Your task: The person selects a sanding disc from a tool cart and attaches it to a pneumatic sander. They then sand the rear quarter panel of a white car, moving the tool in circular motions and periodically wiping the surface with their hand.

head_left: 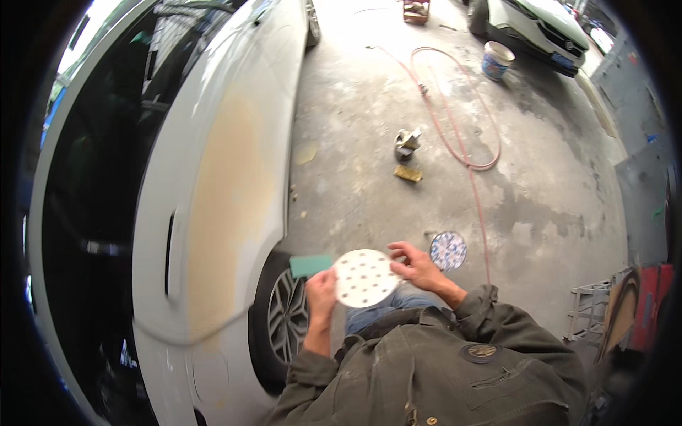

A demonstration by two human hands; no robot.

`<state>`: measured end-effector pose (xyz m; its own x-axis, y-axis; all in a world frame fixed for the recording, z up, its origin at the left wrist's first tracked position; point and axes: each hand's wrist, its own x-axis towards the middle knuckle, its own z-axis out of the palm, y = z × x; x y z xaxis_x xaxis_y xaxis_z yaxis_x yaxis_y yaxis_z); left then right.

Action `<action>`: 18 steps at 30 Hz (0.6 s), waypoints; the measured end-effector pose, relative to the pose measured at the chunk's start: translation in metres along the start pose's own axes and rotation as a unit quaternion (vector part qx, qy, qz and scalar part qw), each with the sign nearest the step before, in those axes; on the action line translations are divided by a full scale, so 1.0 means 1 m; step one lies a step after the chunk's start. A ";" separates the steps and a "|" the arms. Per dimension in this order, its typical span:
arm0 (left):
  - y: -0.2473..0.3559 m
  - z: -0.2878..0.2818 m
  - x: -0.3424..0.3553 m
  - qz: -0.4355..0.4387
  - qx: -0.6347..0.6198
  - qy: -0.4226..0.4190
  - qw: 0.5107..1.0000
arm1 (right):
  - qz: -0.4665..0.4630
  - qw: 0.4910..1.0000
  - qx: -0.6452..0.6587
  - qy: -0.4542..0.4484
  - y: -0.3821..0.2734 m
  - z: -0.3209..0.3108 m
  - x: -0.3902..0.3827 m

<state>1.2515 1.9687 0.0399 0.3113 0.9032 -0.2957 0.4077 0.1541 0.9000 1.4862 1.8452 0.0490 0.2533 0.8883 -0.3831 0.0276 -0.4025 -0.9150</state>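
My left hand (321, 291) is closed on a flat green rectangular pad (309, 265) and the left edge of a round white perforated disc (365, 280), held over my lap. My right hand (415, 268) grips the disc's right edge, with the index finger lifted. Beside me on the left stands a white car body (163, 149) with a beige patch on its panel (224, 199), above a wheel (283, 319). A small round blue-and-white patterned object (448, 250) sits on the concrete floor just past my right hand.
A looped red hose (497, 138) crosses the floor near a metal object (407, 144) and a yellowish block (408, 174). Farther off are a bucket (497, 60), a crate (416, 11) and another white car (540, 28). A metal rack (582, 312) and red panel (657, 298) stand at right.
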 end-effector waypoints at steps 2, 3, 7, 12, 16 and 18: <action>-0.008 -0.002 0.069 0.005 0.013 0.084 0.996 | -0.131 0.984 -0.119 -0.037 -0.031 -0.023 0.065; 0.019 0.005 0.099 -0.035 -0.056 0.085 0.994 | -0.201 0.966 -0.152 -0.052 -0.040 -0.036 0.100; 0.033 0.031 0.243 -0.130 -0.121 0.063 0.982 | -0.346 0.892 -0.286 -0.059 -0.080 -0.056 0.233; 0.095 0.078 0.440 -0.126 -0.054 -0.082 0.987 | -0.341 0.907 -0.242 0.056 -0.101 -0.102 0.387; 0.195 0.122 0.571 -0.130 -0.029 -0.246 0.960 | -0.075 0.979 -0.005 0.187 -0.163 -0.169 0.454; 0.235 0.157 0.634 -0.097 0.005 -0.280 0.955 | -0.070 0.956 0.048 0.279 -0.165 -0.208 0.497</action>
<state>1.6793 2.5143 0.0141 0.6383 0.5010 -0.5845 0.5115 0.2914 0.8084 1.8089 2.3067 0.0362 0.7316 0.6642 -0.1535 0.0165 -0.2424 -0.9700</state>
